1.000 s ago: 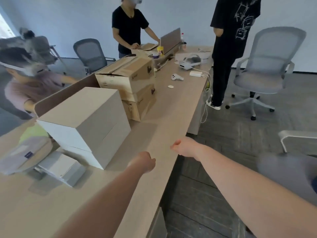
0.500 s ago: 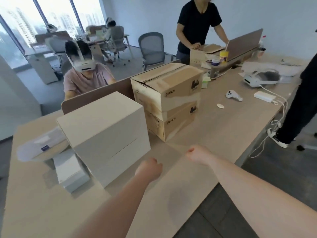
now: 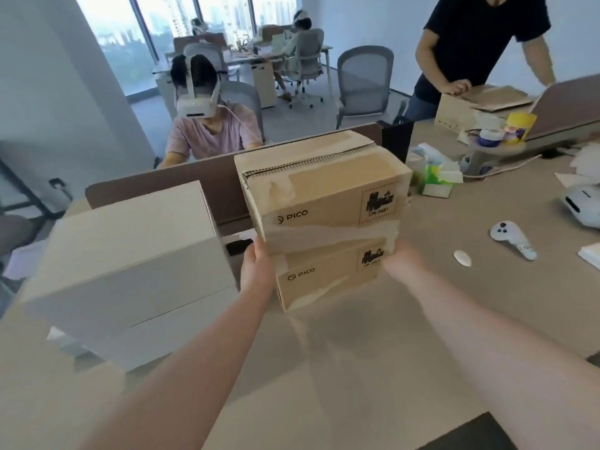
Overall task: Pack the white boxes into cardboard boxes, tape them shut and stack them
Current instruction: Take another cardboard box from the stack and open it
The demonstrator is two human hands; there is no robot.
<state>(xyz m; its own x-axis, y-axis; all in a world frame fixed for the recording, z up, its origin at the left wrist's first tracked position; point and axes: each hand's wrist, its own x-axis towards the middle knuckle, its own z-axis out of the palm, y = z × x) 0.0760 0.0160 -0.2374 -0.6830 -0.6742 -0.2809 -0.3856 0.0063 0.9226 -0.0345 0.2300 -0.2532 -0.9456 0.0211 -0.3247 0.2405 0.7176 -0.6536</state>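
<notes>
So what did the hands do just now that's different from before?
Both hands reached forward to the stacked cardboard boxes. The left hand now touches the top cardboard box at its lower left corner; the right hand, blurred, is at the right corner. The white boxes and bottom cardboard box stayed put.

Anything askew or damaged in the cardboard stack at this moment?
Yes. The top cardboard box sits skewed on the lower cardboard box, overhanging it on the left. Its front left shows a torn, scuffed patch. The left hand touches its lower left corner; the right hand is blurred.
</notes>
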